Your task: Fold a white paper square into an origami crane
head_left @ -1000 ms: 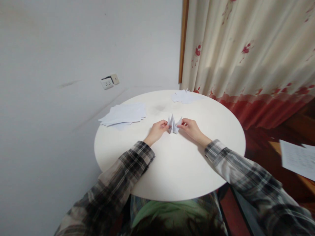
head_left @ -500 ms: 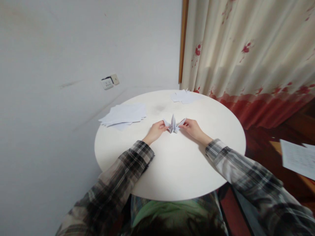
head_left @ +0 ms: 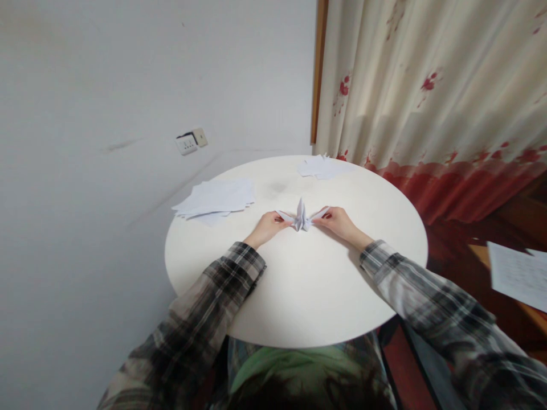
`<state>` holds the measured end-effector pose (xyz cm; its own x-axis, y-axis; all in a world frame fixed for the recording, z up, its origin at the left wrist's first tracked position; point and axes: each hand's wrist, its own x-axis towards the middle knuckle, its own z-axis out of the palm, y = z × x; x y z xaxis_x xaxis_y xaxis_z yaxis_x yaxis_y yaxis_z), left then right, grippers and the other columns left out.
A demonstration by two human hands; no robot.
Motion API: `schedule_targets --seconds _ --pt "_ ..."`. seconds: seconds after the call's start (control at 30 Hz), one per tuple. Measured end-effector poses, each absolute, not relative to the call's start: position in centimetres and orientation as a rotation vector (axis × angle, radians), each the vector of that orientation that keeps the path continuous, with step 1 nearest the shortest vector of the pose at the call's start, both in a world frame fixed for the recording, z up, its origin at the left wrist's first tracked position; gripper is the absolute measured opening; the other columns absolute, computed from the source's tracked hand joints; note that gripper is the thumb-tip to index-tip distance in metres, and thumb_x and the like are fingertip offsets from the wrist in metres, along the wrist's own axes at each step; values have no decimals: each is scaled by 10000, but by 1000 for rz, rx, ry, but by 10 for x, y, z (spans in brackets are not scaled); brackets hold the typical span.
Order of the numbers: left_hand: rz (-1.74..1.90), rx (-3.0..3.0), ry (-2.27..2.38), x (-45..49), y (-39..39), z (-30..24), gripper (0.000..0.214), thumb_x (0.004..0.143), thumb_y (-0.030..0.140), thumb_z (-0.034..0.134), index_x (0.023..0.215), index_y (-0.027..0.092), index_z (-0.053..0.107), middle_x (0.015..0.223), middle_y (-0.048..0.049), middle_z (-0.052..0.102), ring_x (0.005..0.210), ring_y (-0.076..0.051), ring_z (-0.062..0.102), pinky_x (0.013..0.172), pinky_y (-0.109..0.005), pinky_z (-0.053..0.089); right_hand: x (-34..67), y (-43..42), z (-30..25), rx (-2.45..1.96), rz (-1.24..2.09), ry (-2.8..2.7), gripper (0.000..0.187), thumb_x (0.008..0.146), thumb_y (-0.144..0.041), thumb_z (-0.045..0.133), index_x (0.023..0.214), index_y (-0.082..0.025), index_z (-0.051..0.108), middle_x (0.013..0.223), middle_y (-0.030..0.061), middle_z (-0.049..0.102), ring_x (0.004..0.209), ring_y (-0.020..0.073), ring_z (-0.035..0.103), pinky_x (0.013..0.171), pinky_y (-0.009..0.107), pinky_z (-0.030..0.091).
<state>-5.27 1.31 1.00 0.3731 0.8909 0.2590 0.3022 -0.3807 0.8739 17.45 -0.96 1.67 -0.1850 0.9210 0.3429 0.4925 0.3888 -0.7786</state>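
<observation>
A folded white origami paper crane (head_left: 301, 216) is held low over the middle of the round white table (head_left: 307, 296). Its pointed centre stands upright, and a narrow point spreads out to each side. My left hand (head_left: 269, 226) pinches the left point between thumb and fingers. On the other side, my right hand (head_left: 339, 222) grips the right point the same way. Whether the crane's base touches the tabletop, I cannot tell.
A pile of white paper sheets (head_left: 216, 197) lies at the table's back left. Smaller paper pieces (head_left: 320, 167) are near the far edge. A wall socket (head_left: 187, 144) is behind, a floral curtain (head_left: 427, 114) at right. Written sheets (head_left: 517, 276) lie beyond the table's right side.
My hands have drawn slightly apart, the left one leftward and the right one rightward. The crane's side points now spread wider and lower, while its centre stays in place.
</observation>
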Motion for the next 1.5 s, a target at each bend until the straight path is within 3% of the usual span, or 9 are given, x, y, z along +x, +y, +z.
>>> schedule_targets --seconds 0.4,0.73,0.87,1.0,1.3,1.5 --pt "957 1879 1019 -56 11 13 246 629 337 701 763 132 679 797 -68 689 731 -188 615 717 -290 454 177 -10 17 -1230 827 -1765 291 608 -383 680 694 -105 675 646 46 658 568 135 553 536 231 400" --pt "1039 1710 1030 -42 -2 20 250 685 364 628 737 119 627 746 -44 637 704 -160 580 673 -267 434 172 -12 16 -1118 1011 -1708 273 688 -353 610 768 -96 649 730 51 652 631 127 546 633 258 423" --pt "1076 1608 870 -37 -11 28 181 687 288 622 722 143 519 800 -33 627 728 -133 575 680 -255 427 168 -16 19 -1030 1161 -1698 279 704 -328 584 855 -101 642 829 65 665 716 145 576 702 274 440" --pt "1025 1496 734 -37 -16 35 282 649 233 623 629 175 347 868 -44 640 765 -129 580 696 -255 422 167 -18 21 -1010 1217 -1670 265 704 -302 583 866 -101 643 875 77 670 767 159 589 749 297 447" --pt "934 1403 642 -38 -16 37 192 654 189 582 635 164 393 952 -78 646 880 -176 584 755 -287 402 169 -13 15 -942 1268 -1730 252 690 -274 600 870 -114 671 868 59 685 783 170 607 821 335 446" --pt "884 1443 640 -35 -21 42 280 656 260 633 653 176 366 942 -82 652 864 -178 593 757 -284 390 169 -12 12 -914 1209 -1820 263 702 -307 604 865 -115 679 868 54 684 788 179 613 817 340 453"
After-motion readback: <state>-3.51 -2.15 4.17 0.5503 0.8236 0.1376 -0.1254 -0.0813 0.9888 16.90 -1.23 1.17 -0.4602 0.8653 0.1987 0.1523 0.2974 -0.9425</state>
